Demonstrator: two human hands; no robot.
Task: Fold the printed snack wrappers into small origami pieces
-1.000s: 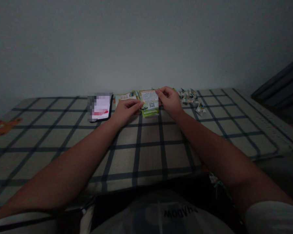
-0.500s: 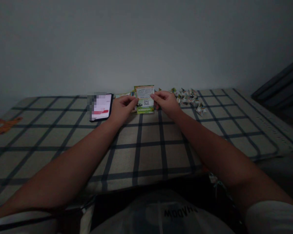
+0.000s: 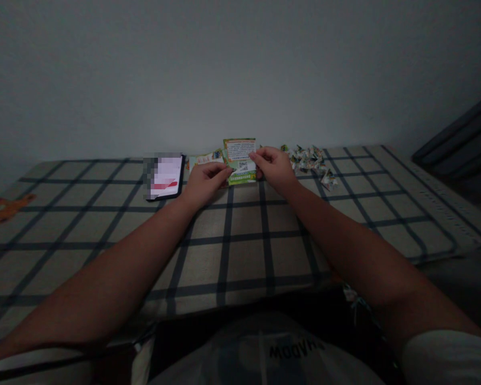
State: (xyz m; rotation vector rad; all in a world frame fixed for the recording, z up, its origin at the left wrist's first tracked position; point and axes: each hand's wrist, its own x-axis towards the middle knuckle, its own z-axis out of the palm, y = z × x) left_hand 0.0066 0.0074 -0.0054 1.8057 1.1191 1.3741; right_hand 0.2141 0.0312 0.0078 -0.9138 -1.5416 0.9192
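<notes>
A small printed paper sheet (image 3: 240,152) with green edges, lines of text and a square code stands tilted up between my two hands. My left hand (image 3: 208,181) pinches its lower left side between thumb and fingers. On the right edge, the thumb and fingers of my right hand (image 3: 276,167) grip the same sheet. Behind my left hand lie more printed papers (image 3: 207,158) in similar colours, partly covered by the hand. To the right of my right hand sits a loose heap of small folded paper pieces (image 3: 308,159).
A phone (image 3: 166,176) with a lit screen lies left of my left hand. The checked tablecloth (image 3: 244,256) has an orange figure (image 3: 10,207) at the far left. A grey wall (image 3: 240,69) rises behind the table, and dark fabric (image 3: 460,136) hangs at the right.
The sheet has shifted slightly right and tilted a little. My left hand has moved slightly right and down along its edge, uncovering more of the papers behind. My right hand keeps its grip.
</notes>
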